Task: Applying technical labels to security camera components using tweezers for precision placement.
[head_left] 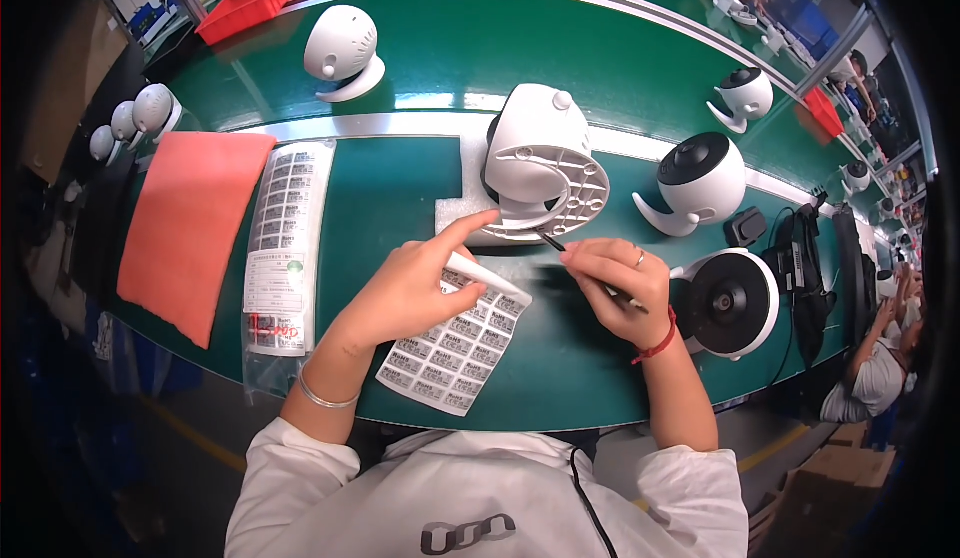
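The green worktop (420, 198) carries a white round camera (540, 158) tipped on a foam pad (460, 213). Just below the camera, the left hand (410, 288) pinches a label sheet (455, 348), forefinger stretched toward the camera's base. The right hand (620, 288), beside it, grips thin tweezers (555, 243) touching that base.

White short-sleeved top, grey emblem at chest.
Thin black cord down the front; silver bangle on left wrist (325, 396); red string on right wrist (657, 344); ring on right hand (620, 283).
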A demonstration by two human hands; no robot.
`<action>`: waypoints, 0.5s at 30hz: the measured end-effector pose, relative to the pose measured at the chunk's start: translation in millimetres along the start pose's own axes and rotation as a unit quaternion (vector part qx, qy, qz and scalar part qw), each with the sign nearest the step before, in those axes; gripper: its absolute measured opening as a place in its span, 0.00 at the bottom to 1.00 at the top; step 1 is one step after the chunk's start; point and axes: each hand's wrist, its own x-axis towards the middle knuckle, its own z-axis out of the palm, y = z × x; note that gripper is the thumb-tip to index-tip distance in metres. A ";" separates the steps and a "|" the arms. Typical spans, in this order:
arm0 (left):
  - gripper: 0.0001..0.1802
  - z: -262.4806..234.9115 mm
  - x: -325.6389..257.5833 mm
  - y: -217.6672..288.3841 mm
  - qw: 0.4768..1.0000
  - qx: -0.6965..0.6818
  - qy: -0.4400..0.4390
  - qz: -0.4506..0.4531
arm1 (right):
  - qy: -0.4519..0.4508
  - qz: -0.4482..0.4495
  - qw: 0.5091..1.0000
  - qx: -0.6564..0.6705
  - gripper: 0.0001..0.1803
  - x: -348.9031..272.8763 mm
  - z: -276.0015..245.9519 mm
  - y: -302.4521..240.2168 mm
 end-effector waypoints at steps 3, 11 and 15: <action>0.39 0.6 0.2 -1.9 1.000 0.009 0.003 0.002 | 0.050 0.163 0.975 0.143 0.10 -4.6 3.6 4.8; 0.39 4.5 1.0 -3.2 1.000 0.007 -0.013 0.027 | 0.051 -0.001 0.996 -0.075 0.16 -3.9 20.2 -8.8; 0.39 5.9 4.6 -4.7 0.999 0.010 -0.013 0.035 | 0.016 -0.058 0.987 -0.148 0.18 -5.7 21.7 -12.5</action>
